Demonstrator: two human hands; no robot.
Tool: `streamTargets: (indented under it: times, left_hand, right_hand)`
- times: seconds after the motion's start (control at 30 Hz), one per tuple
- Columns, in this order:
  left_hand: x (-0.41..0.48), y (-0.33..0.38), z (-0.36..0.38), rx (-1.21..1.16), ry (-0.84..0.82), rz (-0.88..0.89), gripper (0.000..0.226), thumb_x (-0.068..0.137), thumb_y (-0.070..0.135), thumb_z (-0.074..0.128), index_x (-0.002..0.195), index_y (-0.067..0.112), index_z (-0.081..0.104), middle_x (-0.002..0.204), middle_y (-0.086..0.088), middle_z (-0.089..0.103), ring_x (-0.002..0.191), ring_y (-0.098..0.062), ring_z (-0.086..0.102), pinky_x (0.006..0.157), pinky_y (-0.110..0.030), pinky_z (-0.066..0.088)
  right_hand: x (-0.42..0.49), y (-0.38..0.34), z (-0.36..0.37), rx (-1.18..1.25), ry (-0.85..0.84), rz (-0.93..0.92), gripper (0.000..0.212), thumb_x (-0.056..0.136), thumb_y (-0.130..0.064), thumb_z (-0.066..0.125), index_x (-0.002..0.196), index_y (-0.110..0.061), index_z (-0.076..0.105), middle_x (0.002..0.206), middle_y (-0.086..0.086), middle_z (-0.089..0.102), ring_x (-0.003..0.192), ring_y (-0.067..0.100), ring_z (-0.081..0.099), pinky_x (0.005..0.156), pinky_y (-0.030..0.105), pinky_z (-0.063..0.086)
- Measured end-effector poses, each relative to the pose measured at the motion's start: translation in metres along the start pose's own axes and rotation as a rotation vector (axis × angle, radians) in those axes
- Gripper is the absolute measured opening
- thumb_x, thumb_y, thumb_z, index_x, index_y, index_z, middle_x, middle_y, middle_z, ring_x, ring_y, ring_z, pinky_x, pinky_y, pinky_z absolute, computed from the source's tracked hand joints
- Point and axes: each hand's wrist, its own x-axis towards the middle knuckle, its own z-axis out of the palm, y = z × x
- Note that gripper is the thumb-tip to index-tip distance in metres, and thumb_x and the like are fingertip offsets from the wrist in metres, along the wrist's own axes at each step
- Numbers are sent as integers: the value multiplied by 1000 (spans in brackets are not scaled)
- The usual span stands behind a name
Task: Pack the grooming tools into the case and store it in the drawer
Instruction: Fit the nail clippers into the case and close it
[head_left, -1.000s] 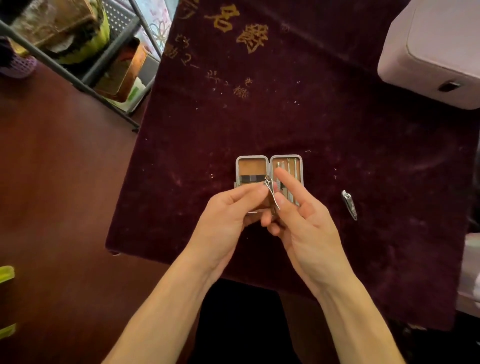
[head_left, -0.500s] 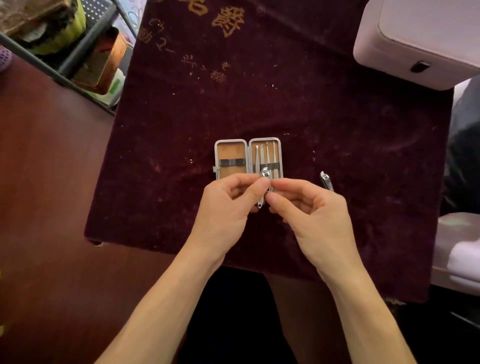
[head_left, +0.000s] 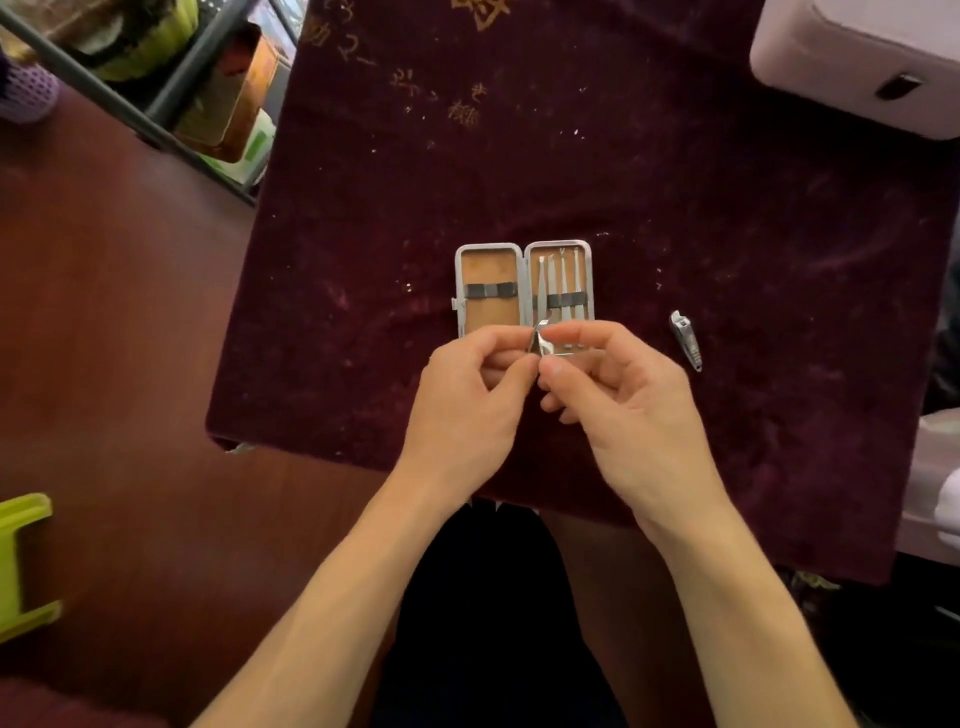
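Observation:
A small grooming case (head_left: 488, 249) lies open on the dark red velvet cloth (head_left: 675, 208). Its left half is bare tan lining with a black strap; its right half holds several thin metal tools under a strap. Just in front of the case, my left hand (head_left: 467, 405) and my right hand (head_left: 623, 410) pinch a small metal nail clipper (head_left: 540, 340) between their fingertips. A second, smaller nail clipper (head_left: 685, 338) lies loose on the cloth to the right of the case.
A pale pink box (head_left: 857, 57) with a dark latch stands at the back right. A metal rack (head_left: 156, 88) with boxes is at the back left on the reddish floor. A lime-green object (head_left: 23, 561) sits at the left edge.
The clipper's lever stood raised between my fingers a second ago; both hands have since drawn together around it just in front of the case. The view has shifted slightly.

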Motion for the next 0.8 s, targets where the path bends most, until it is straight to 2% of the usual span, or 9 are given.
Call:
streamTargets:
  times: [0.07, 0.17, 0.23, 0.3, 0.4, 0.5, 0.57, 0.7, 0.8]
  left_hand:
    - [0, 0, -1, 28, 8, 5, 18, 99, 20, 67, 114, 23, 75, 91, 6, 78, 86, -6, 75, 83, -33, 63]
    - [3, -3, -2, 41, 8, -16, 18, 99, 23, 66, 116, 22, 74, 93, 5, 78, 86, -9, 74, 84, -41, 63]
    - [5, -4, -4, 31, -9, -37, 17, 99, 21, 67, 114, 22, 74, 91, 4, 78, 84, -10, 75, 83, -42, 64]
    - [7, -5, -6, 7, -27, -55, 17, 98, 17, 68, 114, 19, 73, 88, 2, 77, 81, -13, 75, 81, -42, 64]
    - [9, -4, -10, -58, -39, -60, 17, 97, 13, 69, 113, 19, 73, 88, 2, 75, 80, -12, 75, 77, -37, 65]
    - [14, -1, -17, -132, -32, -45, 24, 97, 11, 69, 98, 34, 70, 85, 12, 76, 82, -9, 75, 69, -25, 62]
    - [19, 1, -21, -167, -22, -42, 28, 97, 10, 69, 96, 37, 69, 84, 15, 76, 84, -9, 75, 68, -22, 61]
    - [29, 0, -29, -192, -3, -63, 17, 97, 12, 69, 105, 27, 72, 96, 1, 78, 89, -14, 76, 69, -22, 61]
    - [38, -2, -37, -156, 20, -61, 13, 96, 13, 71, 106, 21, 74, 95, 1, 78, 86, -13, 76, 67, -19, 58]
  right_hand:
    - [0, -1, 4, 10, -9, -21, 19, 103, -11, 67, 113, -20, 80, 92, -6, 84, 77, 0, 73, 70, 12, 56]
    - [3, -4, 7, -1, -1, -60, 19, 103, -12, 69, 117, -18, 80, 99, -1, 83, 86, 2, 77, 76, 14, 58]
    - [7, -7, 8, -112, 31, -108, 19, 101, -15, 72, 117, -22, 80, 97, -2, 82, 89, 9, 79, 79, 21, 62]
    - [15, -9, 9, -316, 91, -202, 16, 101, -18, 73, 114, -26, 80, 96, -10, 78, 86, 8, 76, 76, 19, 61]
    - [30, -16, 13, -473, 159, -296, 12, 101, -21, 73, 109, -25, 81, 94, -16, 74, 83, 8, 70, 69, 12, 53]
    - [46, -21, 18, -472, 155, -290, 9, 99, -24, 75, 105, -25, 82, 92, -20, 73, 83, 5, 70, 67, 10, 50]
    - [56, -23, 20, -446, 129, -276, 9, 99, -24, 76, 105, -25, 82, 91, -20, 75, 79, 1, 71, 68, 11, 50]
    - [76, -28, 19, -401, 31, -278, 14, 99, -17, 76, 104, -29, 81, 90, -15, 78, 81, 3, 74, 72, 19, 55]
    - [89, -32, 21, -460, -55, -309, 16, 99, -14, 74, 102, -29, 81, 90, -17, 78, 84, 0, 73, 72, 16, 53]
